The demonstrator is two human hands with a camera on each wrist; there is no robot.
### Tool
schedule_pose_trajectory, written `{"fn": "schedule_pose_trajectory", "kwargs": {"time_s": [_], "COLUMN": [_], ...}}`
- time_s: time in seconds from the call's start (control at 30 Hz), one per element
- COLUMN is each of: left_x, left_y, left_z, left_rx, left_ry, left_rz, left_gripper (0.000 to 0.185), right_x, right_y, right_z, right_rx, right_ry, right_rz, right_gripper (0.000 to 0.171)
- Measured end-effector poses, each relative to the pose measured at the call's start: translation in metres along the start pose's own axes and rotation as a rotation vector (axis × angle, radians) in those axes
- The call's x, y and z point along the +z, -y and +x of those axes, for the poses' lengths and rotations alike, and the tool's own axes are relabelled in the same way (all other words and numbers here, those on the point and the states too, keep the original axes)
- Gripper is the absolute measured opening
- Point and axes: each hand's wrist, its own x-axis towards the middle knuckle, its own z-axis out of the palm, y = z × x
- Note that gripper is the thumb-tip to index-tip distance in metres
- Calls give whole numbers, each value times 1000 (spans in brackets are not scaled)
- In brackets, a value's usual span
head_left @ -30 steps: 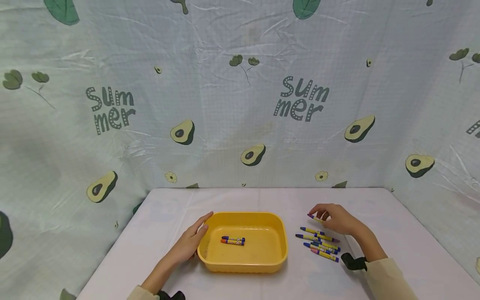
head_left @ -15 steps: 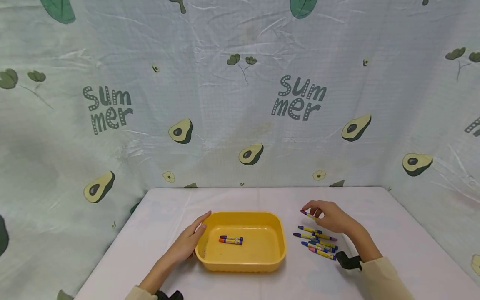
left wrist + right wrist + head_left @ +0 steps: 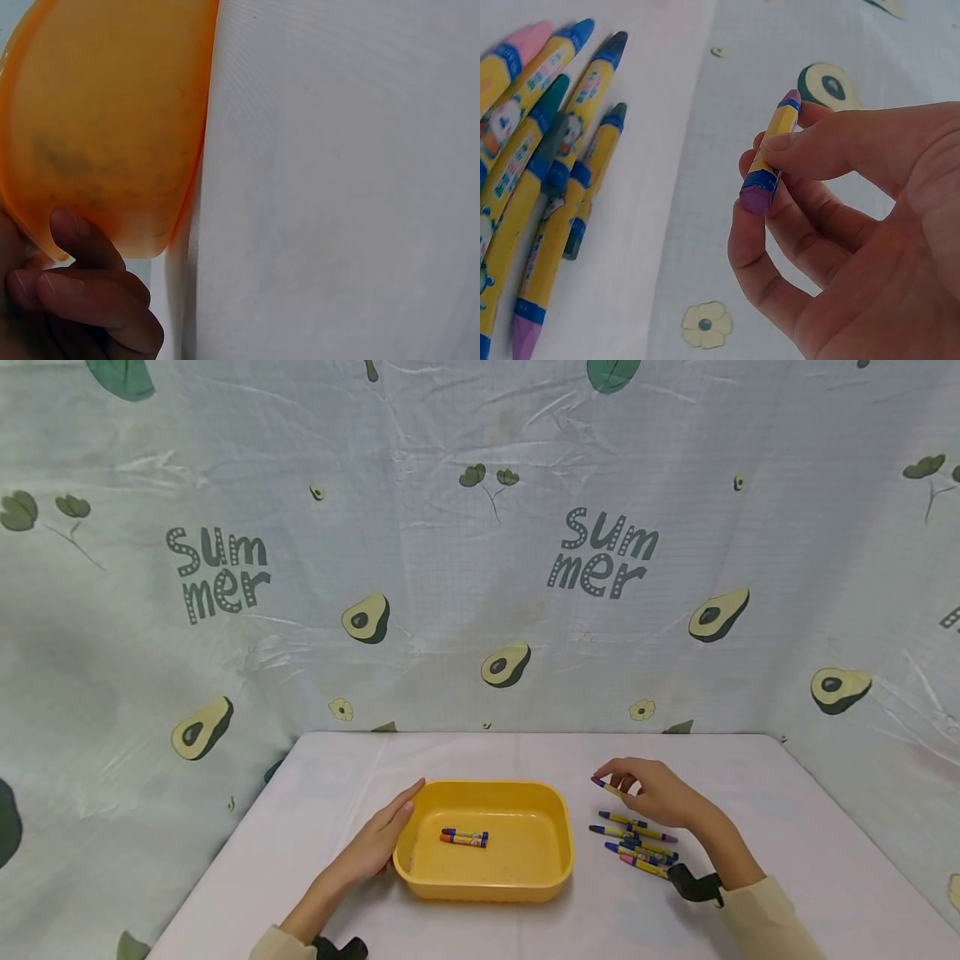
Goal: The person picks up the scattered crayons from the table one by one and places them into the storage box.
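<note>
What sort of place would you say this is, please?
Probably a makeshift indoor tabletop workspace, perhaps a screened-off corner: there is a pale table, avocado-print sheeting behind and beside it, and a yellow tray holding two crayons.

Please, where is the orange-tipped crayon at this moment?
In the head view, the orange-tipped crayon lies inside the yellow tray, left of its middle, on the near side of a dark-tipped crayon.

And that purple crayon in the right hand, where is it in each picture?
Head: the purple crayon is right of centre in the lower half, held by the right hand.
Left wrist: not in it.
Right wrist: just right of centre, slightly above the middle.
Landmark shared by head and right wrist: the crayon pile, lower right in head, left side in right wrist.
</note>
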Motion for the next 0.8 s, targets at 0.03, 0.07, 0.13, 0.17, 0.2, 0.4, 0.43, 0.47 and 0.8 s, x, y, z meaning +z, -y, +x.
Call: {"fn": "schedule_pose_trajectory", "kwargs": {"time_s": [0.03, 0.07, 0.13, 0.17, 0.2, 0.4, 0.43, 0.47, 0.8], "left_x": [0, 0, 0, 1, 1, 1, 2, 2, 0], "left_y": [0, 0, 0, 0, 0, 0, 0, 0, 1], "left_z": [0, 0, 1, 1, 1, 0, -1, -1, 0], "left_rx": [0, 1, 5, 6, 13, 39, 38, 36, 43], "left_ry": [1, 3, 5, 2, -2, -7, -1, 7, 25], "left_rz": [0, 0, 8, 16, 25, 74, 72, 66, 50], "left_gripper": [55, 55, 54, 54, 53, 53, 53, 53, 53], "right_x": [-1, -2, -3, -3, -3, 0, 0, 1, 6], "right_y": [2, 4, 8, 11, 13, 27, 29, 32, 75], "right_z": [0, 1, 1, 2, 2, 2, 3, 5, 39], "right_rx": [-7, -15, -31, -41, -48, -97, -105, -111, -217], "right_ry": [0, -2, -7, -8, -12, -16, -15, -14, 57], "right_rz": [2, 4, 5, 8, 12, 42, 45, 50, 40], "right_gripper": [39, 39, 40, 40, 40, 42, 42, 42, 40]}}
